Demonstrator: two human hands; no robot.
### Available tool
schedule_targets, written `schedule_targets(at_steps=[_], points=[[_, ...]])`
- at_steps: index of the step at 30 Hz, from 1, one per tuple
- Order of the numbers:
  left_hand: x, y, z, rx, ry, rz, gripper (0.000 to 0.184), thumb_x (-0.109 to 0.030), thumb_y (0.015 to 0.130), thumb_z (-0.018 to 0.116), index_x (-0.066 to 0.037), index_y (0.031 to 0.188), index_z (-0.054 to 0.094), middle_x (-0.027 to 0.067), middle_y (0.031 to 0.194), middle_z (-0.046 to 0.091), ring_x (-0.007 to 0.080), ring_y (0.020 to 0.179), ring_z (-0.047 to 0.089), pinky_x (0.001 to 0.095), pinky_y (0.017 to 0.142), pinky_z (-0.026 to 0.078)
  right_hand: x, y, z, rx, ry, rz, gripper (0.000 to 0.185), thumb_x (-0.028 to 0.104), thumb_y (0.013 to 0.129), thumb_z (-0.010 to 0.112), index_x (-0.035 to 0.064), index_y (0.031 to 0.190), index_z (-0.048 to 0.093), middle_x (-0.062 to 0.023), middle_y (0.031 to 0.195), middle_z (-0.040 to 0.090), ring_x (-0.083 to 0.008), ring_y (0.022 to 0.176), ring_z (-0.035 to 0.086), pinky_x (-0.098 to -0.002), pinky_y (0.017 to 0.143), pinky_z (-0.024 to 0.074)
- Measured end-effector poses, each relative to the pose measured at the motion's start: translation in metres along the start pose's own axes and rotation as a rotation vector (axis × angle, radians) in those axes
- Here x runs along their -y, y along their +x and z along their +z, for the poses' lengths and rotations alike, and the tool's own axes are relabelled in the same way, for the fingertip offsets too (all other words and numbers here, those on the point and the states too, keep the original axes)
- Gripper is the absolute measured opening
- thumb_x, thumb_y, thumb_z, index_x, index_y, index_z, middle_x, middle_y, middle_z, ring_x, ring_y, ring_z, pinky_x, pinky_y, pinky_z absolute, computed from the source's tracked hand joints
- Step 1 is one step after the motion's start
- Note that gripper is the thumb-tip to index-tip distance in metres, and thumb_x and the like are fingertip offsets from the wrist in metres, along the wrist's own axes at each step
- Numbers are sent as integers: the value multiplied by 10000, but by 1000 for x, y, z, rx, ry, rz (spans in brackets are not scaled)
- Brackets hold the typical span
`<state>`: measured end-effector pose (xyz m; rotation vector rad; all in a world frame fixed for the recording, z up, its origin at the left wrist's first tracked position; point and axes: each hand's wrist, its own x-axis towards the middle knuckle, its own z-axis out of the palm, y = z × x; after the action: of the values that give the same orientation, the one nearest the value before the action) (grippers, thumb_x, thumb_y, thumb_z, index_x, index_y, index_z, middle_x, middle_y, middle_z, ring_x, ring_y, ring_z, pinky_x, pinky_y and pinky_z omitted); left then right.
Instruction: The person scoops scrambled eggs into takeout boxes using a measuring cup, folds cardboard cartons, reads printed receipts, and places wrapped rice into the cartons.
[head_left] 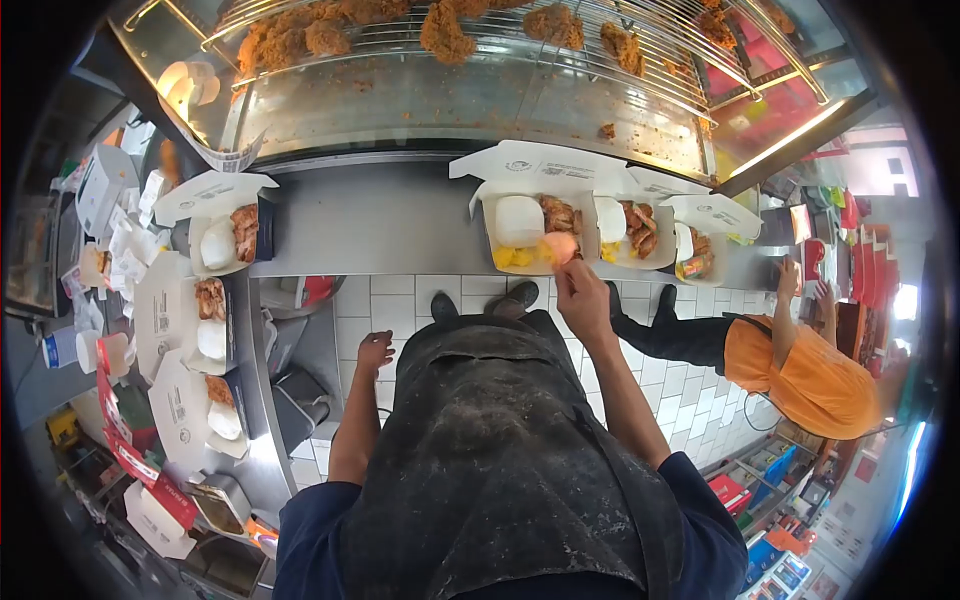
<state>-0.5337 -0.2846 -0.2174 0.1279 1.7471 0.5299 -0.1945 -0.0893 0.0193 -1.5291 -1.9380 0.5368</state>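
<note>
Mainly, the room is arranged around a counter (365, 215) of grey metal, which is bare between its two ends. Behind the counter stands a lit case (400, 105), where fried chicken (447, 32) lies on a wire rack (580, 50), and crumbs are scattered below. On the right part of the counter, three boxes (525, 168) stand in a row with lids raised, containing white, brown and yellow food; one more box (205, 195) is at the counter's left end. At the front edge of the counter, above the leftmost box of the row, the right hand (582, 292) holds a pink thing (562, 246) in a narrow grip of the fingertips; what it is exactly, I cannot tell. The left hand (375, 350) hangs before the counter, well apart from it, relaxed, its fingers loosely parted. Also before the counter, the floor (357, 300) has white tiles. Left of the counter, a side table (260, 420) carries further filled boxes. Right of the counter, a person (805, 380) in an orange shirt is bending forward.
</note>
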Motion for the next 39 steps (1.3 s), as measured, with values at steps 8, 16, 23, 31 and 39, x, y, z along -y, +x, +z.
schedule_targets(at_steps=[8, 16, 23, 31, 39], points=[[-15, -2, 11, 8, -3, -15, 460, -357, 867, 619, -55, 1203, 531, 111, 1077, 605, 244, 924, 618, 387, 788, 502, -14, 4, 4, -29, 39, -10, 130, 107, 886, 619, 28, 829, 534, -160, 731, 597, -348, 612, 601, -399, 531, 461], [-19, 4, 18, 4, -43, 45, 398, -332, 868, 629, -80, 1167, 551, 77, 1026, 616, 212, 855, 631, 343, 703, 505, -10, 1, 2, -47, 57, 16, 125, 96, 880, 625, 27, 824, 537, -159, 714, 591, -346, 603, 594, -386, 535, 462], [-24, 0, 15, -4, 19, 32, 403, -341, 883, 609, -64, 1169, 546, 96, 1041, 615, 217, 863, 627, 358, 737, 505, -12, 2, 2, -10, 135, 37, 122, 87, 876, 626, 23, 824, 536, -165, 698, 587, -340, 601, 595, -382, 538, 465], [-26, 8, 21, 24, 28, 26, 432, -366, 880, 606, -69, 1187, 543, 106, 1074, 617, 252, 918, 632, 388, 768, 505, -16, 13, -5, 16, 74, 32, 116, 77, 872, 628, 23, 829, 534, -174, 703, 600, -303, 605, 623, -360, 547, 482], [-36, 5, 22, 26, 41, 38, 433, -359, 873, 624, -66, 1178, 532, 93, 1085, 609, 218, 924, 622, 348, 747, 497, -29, 22, -14, 150, 442, 357, 162, 139, 928, 604, 17, 845, 537, -43, 665, 588, -81, 566, 518, -248, 507, 425]])
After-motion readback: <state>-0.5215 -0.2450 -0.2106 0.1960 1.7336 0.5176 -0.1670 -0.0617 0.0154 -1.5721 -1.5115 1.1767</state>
